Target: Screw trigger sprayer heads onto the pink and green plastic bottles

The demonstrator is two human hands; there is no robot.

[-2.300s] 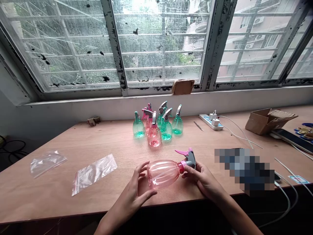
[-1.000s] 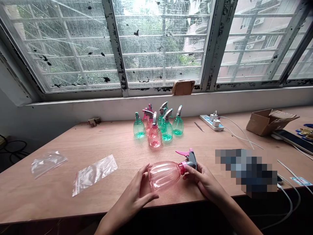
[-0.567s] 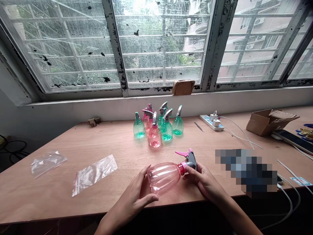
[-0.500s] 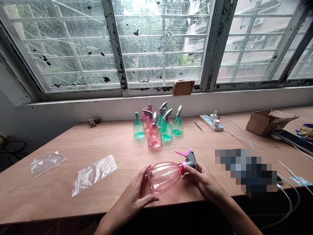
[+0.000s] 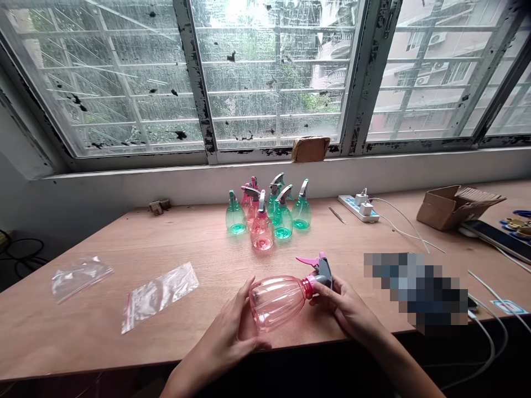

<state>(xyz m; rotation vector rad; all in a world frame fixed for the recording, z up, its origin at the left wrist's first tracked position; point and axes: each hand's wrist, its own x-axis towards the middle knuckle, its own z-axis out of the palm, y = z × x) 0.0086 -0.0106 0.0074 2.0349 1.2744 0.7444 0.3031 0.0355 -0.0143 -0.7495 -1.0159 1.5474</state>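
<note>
A pink see-through spray bottle (image 5: 277,301) lies on its side above the front of the table, base to the left. Its grey spray head and pink trigger point right and up. My left hand (image 5: 230,318) cups the base, fingers behind it and thumb stretched along below. With thumb and fingers closed around the neck and grey head, my right hand (image 5: 342,304) grips the other end; some of its fingertips are hidden. Farther back stand several upright spray bottles, among them a pink one (image 5: 262,229) in front and a green one (image 5: 284,221).
Two clear zip bags, a left one (image 5: 81,276) and a nearer one (image 5: 160,298), lie on the wooden table (image 5: 124,237). Tweezers (image 5: 337,215), a power strip (image 5: 359,209) with cables and an open cardboard box (image 5: 443,207) are at right. A pixelated patch hides something nearer.
The bottle has turned slightly and its base sits a touch lower and farther left. My left thumb has shifted a little downward; my right hand keeps its hold.
</note>
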